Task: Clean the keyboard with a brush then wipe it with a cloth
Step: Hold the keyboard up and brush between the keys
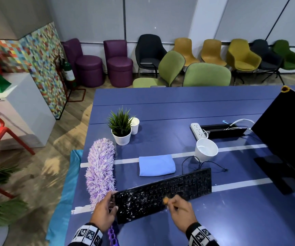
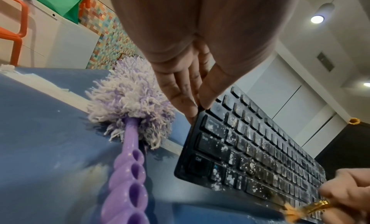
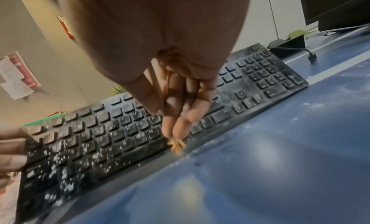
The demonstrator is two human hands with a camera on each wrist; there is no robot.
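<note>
A black keyboard [image 1: 164,194] [image 2: 250,149] [image 3: 140,132] lies slantwise on the blue table, its left half speckled with white crumbs. My left hand [image 1: 105,208] [image 2: 190,91] grips its left end, thumb on top. My right hand [image 1: 180,208] [image 3: 176,110] pinches a small brush with orange bristles [image 1: 166,200] [image 2: 292,211] [image 3: 177,146]; the bristles touch the keyboard's front edge near the middle. A folded light-blue cloth [image 1: 156,165] lies on the table just behind the keyboard.
A purple fluffy duster [image 1: 100,169] [image 2: 130,100] lies left of the keyboard. Behind stand a potted plant [image 1: 121,127], a paper cup [image 1: 134,125], a white tilted cup [image 1: 206,150], a power strip [image 1: 197,130]. A black monitor [image 1: 289,132] stands at right.
</note>
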